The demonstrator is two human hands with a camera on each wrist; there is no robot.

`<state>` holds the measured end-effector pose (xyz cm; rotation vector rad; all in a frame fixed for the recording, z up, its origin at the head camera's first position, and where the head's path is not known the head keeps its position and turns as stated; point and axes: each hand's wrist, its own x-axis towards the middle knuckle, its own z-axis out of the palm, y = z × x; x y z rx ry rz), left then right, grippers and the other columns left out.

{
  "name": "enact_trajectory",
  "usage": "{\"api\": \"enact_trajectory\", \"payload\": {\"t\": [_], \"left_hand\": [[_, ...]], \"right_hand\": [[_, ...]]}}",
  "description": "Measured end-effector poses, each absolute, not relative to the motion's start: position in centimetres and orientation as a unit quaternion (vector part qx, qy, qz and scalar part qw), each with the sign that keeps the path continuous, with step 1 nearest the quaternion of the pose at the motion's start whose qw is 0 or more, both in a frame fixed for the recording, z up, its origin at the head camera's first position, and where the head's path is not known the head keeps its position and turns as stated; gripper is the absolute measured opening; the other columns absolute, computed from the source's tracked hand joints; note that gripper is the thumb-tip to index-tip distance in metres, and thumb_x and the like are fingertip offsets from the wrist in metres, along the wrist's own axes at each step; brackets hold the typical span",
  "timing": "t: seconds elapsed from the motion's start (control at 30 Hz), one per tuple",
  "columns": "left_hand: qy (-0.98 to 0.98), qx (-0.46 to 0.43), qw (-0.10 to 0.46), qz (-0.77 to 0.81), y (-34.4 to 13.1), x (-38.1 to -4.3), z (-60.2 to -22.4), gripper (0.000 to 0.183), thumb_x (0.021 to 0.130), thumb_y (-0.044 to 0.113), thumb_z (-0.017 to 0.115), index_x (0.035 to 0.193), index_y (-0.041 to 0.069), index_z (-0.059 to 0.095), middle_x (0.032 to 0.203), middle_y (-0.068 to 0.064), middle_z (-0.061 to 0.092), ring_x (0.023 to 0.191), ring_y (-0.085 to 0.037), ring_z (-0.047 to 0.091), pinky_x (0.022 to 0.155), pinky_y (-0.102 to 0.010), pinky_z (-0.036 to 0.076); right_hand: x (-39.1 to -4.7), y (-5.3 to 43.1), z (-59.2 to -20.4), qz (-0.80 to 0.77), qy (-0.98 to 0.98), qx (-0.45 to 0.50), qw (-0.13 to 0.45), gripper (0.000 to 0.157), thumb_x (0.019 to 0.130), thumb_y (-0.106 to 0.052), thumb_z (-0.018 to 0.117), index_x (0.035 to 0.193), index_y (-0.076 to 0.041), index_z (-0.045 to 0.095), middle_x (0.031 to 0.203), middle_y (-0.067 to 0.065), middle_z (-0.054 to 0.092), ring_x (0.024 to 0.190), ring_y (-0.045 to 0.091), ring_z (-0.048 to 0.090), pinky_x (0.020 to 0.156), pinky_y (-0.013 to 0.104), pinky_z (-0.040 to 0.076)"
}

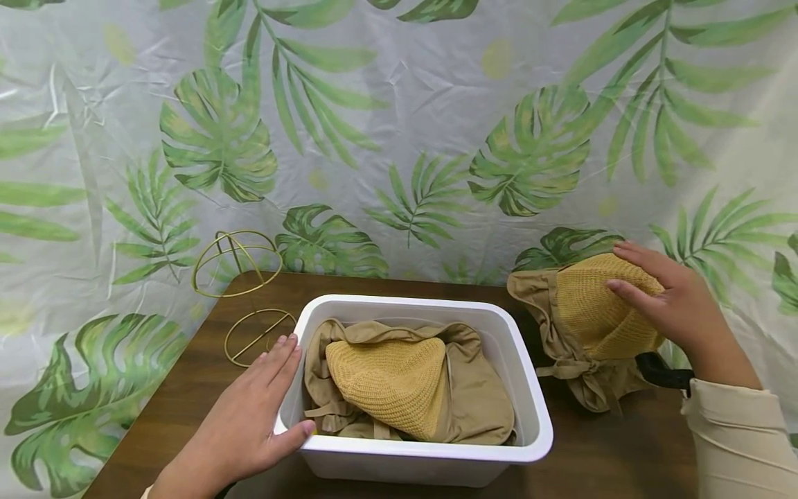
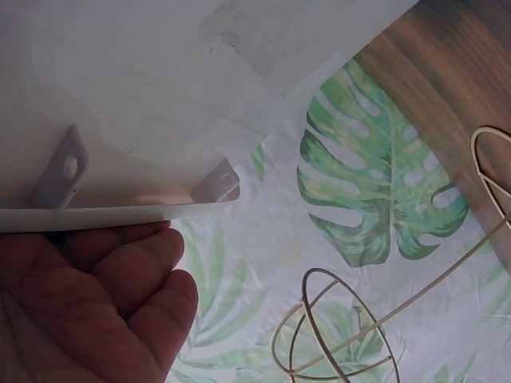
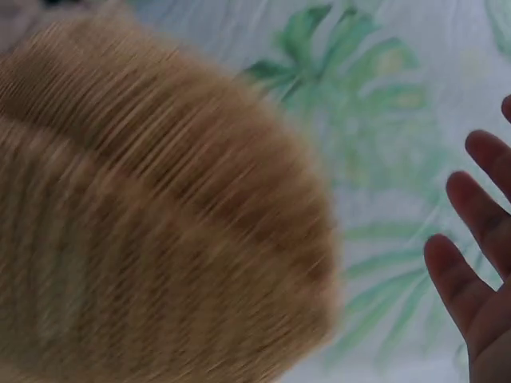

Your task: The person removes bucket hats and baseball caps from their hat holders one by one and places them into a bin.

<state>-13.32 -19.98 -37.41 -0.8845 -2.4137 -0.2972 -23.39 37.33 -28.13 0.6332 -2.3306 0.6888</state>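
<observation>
A white plastic tub (image 1: 424,449) stands on the table, and a sun hat (image 1: 389,381) with a yellow knitted crown and tan cloth brim lies inside it. My left hand (image 1: 240,412) rests along the tub's left rim, fingers nearly straight and thumb over the front corner. From below, the left wrist view shows those fingers (image 2: 136,271) against the rim's edge. At the right, a second hat (image 1: 598,305) of the same kind sits crown up, with a cloth bow at its front. Beside its crown is my right hand (image 1: 679,305), whose spread fingers (image 3: 479,207) are apart from it in the right wrist view.
A gold wire stand (image 1: 255,315) with a round cage top stands at the table's back left, close to the tub. The dark wooden table (image 1: 187,409) meets a leaf-patterned curtain (image 1: 424,138) behind. The second hat is near the table's back right.
</observation>
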Motion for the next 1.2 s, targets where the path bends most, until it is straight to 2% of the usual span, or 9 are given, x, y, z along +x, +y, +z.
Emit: {"api": "enact_trajectory", "payload": {"t": [0.2, 0.3, 0.43, 0.63, 0.7, 0.87, 0.97, 1.13, 1.2], "left_hand": [[-0.901, -0.325, 0.265, -0.109, -20.1, -13.3, -37.5, 0.087, 0.09, 0.058, 0.056, 0.138, -0.014, 0.047, 0.147, -0.028, 0.043, 0.136, -0.039, 0.042, 0.119, -0.025, 0.007], [-0.902, -0.324, 0.263, -0.11, -20.1, -13.4, -37.5, 0.087, 0.09, 0.058, 0.056, 0.138, -0.014, 0.047, 0.148, -0.028, 0.042, 0.137, -0.039, 0.042, 0.119, -0.025, 0.007], [-0.902, -0.324, 0.264, -0.114, -20.1, -13.4, -37.6, 0.086, 0.09, 0.057, 0.057, 0.138, -0.014, 0.047, 0.148, -0.028, 0.042, 0.137, -0.038, 0.042, 0.119, -0.025, 0.008], [-0.898, -0.329, 0.267, -0.122, -20.1, -13.4, -37.6, 0.087, 0.09, 0.058, 0.056, 0.138, -0.014, 0.047, 0.147, -0.029, 0.043, 0.136, -0.039, 0.043, 0.119, -0.024, 0.006], [-0.896, -0.331, 0.27, -0.124, -20.1, -13.4, -37.6, 0.087, 0.091, 0.058, 0.055, 0.138, -0.015, 0.047, 0.147, -0.029, 0.043, 0.135, -0.04, 0.043, 0.119, -0.024, 0.006], [-0.891, -0.336, 0.275, -0.131, -20.0, -13.5, -37.6, 0.087, 0.092, 0.059, 0.054, 0.138, -0.015, 0.047, 0.147, -0.03, 0.042, 0.135, -0.041, 0.042, 0.119, -0.024, 0.006], [-0.889, -0.338, 0.278, -0.136, -19.9, -13.6, -37.5, 0.087, 0.092, 0.059, 0.053, 0.138, -0.015, 0.047, 0.147, -0.03, 0.043, 0.135, -0.041, 0.043, 0.119, -0.025, 0.007], [-0.888, -0.338, 0.279, -0.137, -20.0, -13.6, -37.6, 0.087, 0.092, 0.059, 0.053, 0.137, -0.016, 0.047, 0.146, -0.03, 0.043, 0.135, -0.041, 0.043, 0.119, -0.024, 0.007], [-0.889, -0.336, 0.278, -0.136, -20.0, -13.6, -37.7, 0.087, 0.092, 0.059, 0.053, 0.137, -0.016, 0.047, 0.146, -0.03, 0.043, 0.135, -0.041, 0.043, 0.119, -0.024, 0.007]], "right_hand": [[-24.3, 40.3, -29.9, 0.284, -0.905, 0.133, 0.287, 0.061, 0.092, -0.013, 0.071, 0.149, -0.014, 0.048, 0.154, 0.012, 0.041, 0.143, 0.01, 0.029, 0.118, 0.035, 0.02], [-25.0, 41.5, -30.7, 0.291, -0.909, 0.111, 0.276, 0.064, 0.094, -0.017, 0.069, 0.152, -0.014, 0.043, 0.156, 0.014, 0.036, 0.145, 0.018, 0.027, 0.116, 0.027, 0.022], [-26.0, 42.9, -31.5, 0.303, -0.912, 0.104, 0.256, 0.065, 0.095, -0.019, 0.067, 0.154, -0.016, 0.039, 0.16, 0.01, 0.031, 0.146, 0.015, 0.024, 0.099, 0.005, 0.02], [-27.0, 44.6, -32.4, 0.338, -0.918, 0.091, 0.189, 0.071, 0.097, -0.022, 0.065, 0.158, -0.018, 0.03, 0.164, 0.006, 0.018, 0.148, 0.016, 0.013, 0.115, 0.025, 0.015], [-27.2, 44.9, -32.7, 0.348, -0.917, 0.091, 0.172, 0.072, 0.097, -0.022, 0.065, 0.158, -0.018, 0.028, 0.164, 0.007, 0.015, 0.148, 0.019, 0.012, 0.115, 0.025, 0.013], [-27.2, 45.1, -33.1, 0.371, -0.914, 0.08, 0.146, 0.072, 0.098, -0.022, 0.063, 0.159, -0.027, 0.025, 0.163, -0.007, 0.018, 0.143, 0.011, 0.02, 0.089, 0.002, 0.027], [-27.0, 45.0, -33.0, 0.374, -0.915, 0.07, 0.137, 0.071, 0.099, -0.026, 0.062, 0.158, -0.034, 0.024, 0.159, -0.019, 0.021, 0.142, 0.015, 0.023, 0.078, 0.001, 0.03], [-27.0, 44.8, -32.7, 0.365, -0.919, 0.064, 0.136, 0.068, 0.099, -0.031, 0.061, 0.157, -0.036, 0.026, 0.157, -0.019, 0.022, 0.146, 0.032, 0.018, 0.092, 0.008, 0.027], [-27.1, 44.6, -32.6, 0.363, -0.92, 0.064, 0.136, 0.066, 0.1, -0.032, 0.06, 0.157, -0.034, 0.027, 0.158, -0.017, 0.022, 0.146, 0.035, 0.017, 0.105, 0.018, 0.025]]}}
